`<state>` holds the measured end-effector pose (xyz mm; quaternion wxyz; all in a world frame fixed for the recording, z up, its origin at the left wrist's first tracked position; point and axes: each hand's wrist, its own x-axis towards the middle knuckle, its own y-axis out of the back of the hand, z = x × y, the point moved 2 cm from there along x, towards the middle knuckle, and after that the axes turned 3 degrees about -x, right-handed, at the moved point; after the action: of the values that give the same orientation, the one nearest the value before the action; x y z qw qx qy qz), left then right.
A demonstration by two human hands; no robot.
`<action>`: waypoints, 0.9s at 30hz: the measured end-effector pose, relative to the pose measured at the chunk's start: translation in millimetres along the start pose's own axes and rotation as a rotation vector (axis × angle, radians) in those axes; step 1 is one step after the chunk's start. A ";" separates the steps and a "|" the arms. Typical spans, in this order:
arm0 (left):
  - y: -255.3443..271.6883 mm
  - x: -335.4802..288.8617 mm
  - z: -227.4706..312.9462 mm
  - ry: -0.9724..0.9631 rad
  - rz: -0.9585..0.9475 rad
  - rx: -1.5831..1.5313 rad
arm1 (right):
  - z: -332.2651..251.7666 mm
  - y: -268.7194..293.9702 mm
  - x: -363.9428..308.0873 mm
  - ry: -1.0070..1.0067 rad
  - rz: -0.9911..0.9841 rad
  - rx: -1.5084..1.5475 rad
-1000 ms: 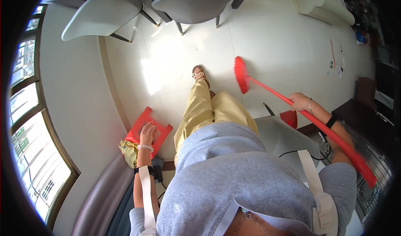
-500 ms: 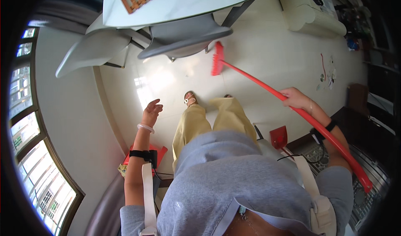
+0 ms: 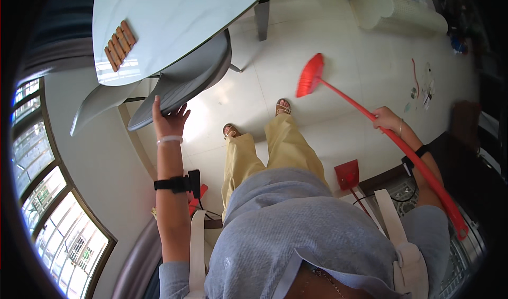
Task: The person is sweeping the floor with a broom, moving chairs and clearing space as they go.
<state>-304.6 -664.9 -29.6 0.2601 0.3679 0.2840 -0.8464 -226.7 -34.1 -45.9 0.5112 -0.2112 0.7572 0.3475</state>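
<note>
My left hand (image 3: 170,121) is at the rounded near edge of a grey chair (image 3: 193,82). Its fingers are apart and appear to touch the chair; some of them are partly hidden, and I see no firm grip. In my right hand (image 3: 388,120) is the red handle of a broom (image 3: 353,102), with the fingers wrapped round it. The handle slants back along my right forearm to its hooked end. Out ahead, the red broom head (image 3: 310,75) is over the pale tiled floor (image 3: 254,82), to the right of the chair.
A marble-look table (image 3: 174,23) bearing a slatted wooden mat (image 3: 120,46) is at the far left. Another pale chair (image 3: 98,104) stands by the wall. Small litter (image 3: 427,87) lies right on the floor. A red dustpan (image 3: 347,174) is beside my right hip; a cream sofa (image 3: 397,10) stands far right.
My left hand has reached forward to the chair's edge. The broom head has shifted right in view, still held by my right hand. My feet have stepped, and the view has turned.
</note>
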 end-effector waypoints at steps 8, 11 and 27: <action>-8.9 5.2 6.6 -0.067 0.134 -0.146 | 61.8 83.7 -47.8 -0.068 0.114 -0.240; -10.9 5.8 3.2 -0.083 0.110 -0.119 | 64.4 82.0 -80.0 0.061 0.055 -0.350; -0.1 1.6 3.7 -0.001 0.078 0.049 | 86.8 28.2 -35.5 0.094 -0.015 -0.411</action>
<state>-307.4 -667.6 -28.7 0.2840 0.3847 0.2485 -0.8424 -177.5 47.9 -25.0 0.4242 -0.3325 0.6918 0.4805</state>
